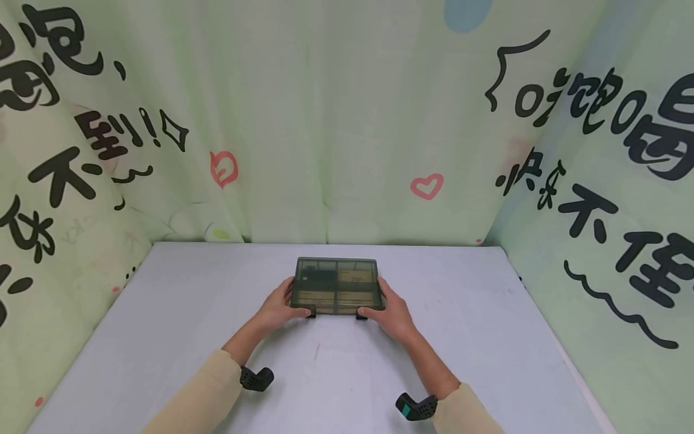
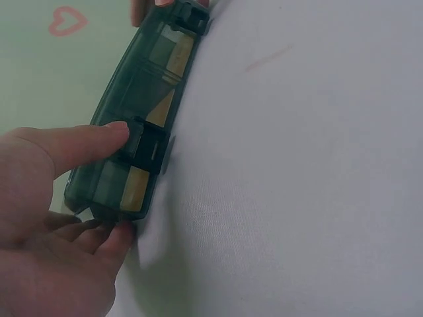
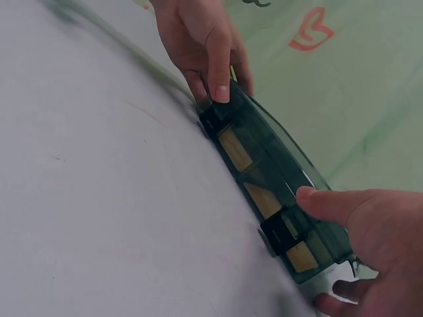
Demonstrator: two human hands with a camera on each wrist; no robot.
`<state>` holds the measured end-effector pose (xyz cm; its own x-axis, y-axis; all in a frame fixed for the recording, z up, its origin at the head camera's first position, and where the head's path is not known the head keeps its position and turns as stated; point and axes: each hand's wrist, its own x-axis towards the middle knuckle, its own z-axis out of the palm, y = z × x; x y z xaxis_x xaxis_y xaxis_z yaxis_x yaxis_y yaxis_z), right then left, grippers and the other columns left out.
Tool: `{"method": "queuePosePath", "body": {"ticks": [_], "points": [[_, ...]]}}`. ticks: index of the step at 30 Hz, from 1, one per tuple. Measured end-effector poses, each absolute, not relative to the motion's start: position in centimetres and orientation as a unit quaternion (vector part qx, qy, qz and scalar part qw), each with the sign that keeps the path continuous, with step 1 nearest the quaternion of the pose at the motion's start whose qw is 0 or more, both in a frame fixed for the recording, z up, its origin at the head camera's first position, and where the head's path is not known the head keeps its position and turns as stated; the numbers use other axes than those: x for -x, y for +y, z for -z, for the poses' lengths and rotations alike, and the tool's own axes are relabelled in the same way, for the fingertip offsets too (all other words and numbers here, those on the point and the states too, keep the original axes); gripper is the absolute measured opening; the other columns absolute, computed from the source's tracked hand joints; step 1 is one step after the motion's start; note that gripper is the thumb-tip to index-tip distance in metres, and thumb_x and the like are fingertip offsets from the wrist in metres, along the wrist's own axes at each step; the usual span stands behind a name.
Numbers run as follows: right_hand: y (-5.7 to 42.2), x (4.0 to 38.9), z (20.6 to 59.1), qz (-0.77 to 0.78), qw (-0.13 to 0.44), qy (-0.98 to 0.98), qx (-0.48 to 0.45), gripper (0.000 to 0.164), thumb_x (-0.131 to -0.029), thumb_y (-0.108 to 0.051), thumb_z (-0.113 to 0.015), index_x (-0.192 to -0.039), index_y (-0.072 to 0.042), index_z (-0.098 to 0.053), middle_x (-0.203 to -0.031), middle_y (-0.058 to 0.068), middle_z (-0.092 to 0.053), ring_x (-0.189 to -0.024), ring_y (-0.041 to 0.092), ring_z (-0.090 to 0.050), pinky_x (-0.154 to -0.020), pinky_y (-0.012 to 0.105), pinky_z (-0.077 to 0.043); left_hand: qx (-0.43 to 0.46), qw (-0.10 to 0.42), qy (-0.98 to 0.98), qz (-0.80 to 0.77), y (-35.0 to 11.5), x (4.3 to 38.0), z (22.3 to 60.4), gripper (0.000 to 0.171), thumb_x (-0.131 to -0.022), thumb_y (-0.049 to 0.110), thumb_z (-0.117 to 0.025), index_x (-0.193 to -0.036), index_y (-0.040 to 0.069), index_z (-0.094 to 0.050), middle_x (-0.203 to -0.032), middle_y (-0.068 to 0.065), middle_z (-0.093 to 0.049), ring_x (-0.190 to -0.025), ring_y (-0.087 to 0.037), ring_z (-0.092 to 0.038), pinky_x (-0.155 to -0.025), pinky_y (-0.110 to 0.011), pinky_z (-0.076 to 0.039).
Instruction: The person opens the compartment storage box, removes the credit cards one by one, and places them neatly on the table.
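A dark green see-through plastic case [image 1: 337,287] with a divided inside is held between both hands, near the far half of the table. Tan pieces show through its walls. My left hand [image 1: 278,308] grips its left end, thumb on top by the left black latch [image 2: 151,146] and fingers curled below. At the other end, my right hand [image 1: 395,311] grips likewise, its thumb near the right latch [image 3: 283,232]. Both latches look closed along the near edge. Whether the case's underside touches the table cannot be told.
The case is over a table with a white cloth [image 1: 336,386]. Pale green curtains [image 1: 282,120] with black writing and pink hearts enclose the back and both sides. Each wrist wears a small black camera, one on the left wrist [image 1: 257,379] and one on the right wrist [image 1: 416,407].
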<state>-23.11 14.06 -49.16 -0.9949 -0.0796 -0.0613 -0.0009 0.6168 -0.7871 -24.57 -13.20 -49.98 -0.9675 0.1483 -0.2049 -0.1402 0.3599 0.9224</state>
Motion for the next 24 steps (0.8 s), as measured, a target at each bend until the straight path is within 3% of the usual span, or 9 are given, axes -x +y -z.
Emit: {"method": "queuePosePath", "body": {"ticks": [7,15,24], "points": [[14.0,22.9,48.9,0.431,0.031,0.902,0.013,0.091,-0.081,-0.023,-0.078,-0.154,-0.009,-0.026,-0.156,0.016,-0.032,-0.144,0.038,-0.030,-0.113,0.055,-0.036,-0.005,0.125,0.817,-0.563,-13.2,24.6,50.1,0.095,-0.078,0.005,-0.079,-0.154,0.007,-0.021,-0.158,-0.017,-0.027,-0.148,-0.033,-0.025,-0.120,-0.048,-0.027],[14.0,23.1,48.5,0.449,0.013,0.894,-0.005,0.083,-0.082,-0.030,-0.077,-0.152,-0.014,-0.033,-0.155,0.015,-0.037,-0.143,0.037,-0.032,-0.112,0.055,-0.038,-0.011,0.125,0.813,-0.568,-13.4,24.5,49.9,0.096,-0.080,0.009,-0.078,-0.154,0.006,-0.018,-0.159,-0.018,-0.025,-0.148,-0.035,-0.023,-0.120,-0.049,-0.028],[13.8,23.5,47.4,0.493,-0.031,0.869,-0.028,0.073,-0.084,-0.038,-0.075,-0.144,-0.013,-0.043,-0.151,0.014,-0.043,-0.144,0.032,-0.034,-0.115,0.053,-0.035,-0.024,0.110,0.807,-0.579,-13.3,24.6,50.4,0.091,-0.083,0.014,-0.077,-0.155,0.013,-0.021,-0.156,-0.015,-0.033,-0.147,-0.032,-0.027,-0.119,-0.048,-0.030]]}}
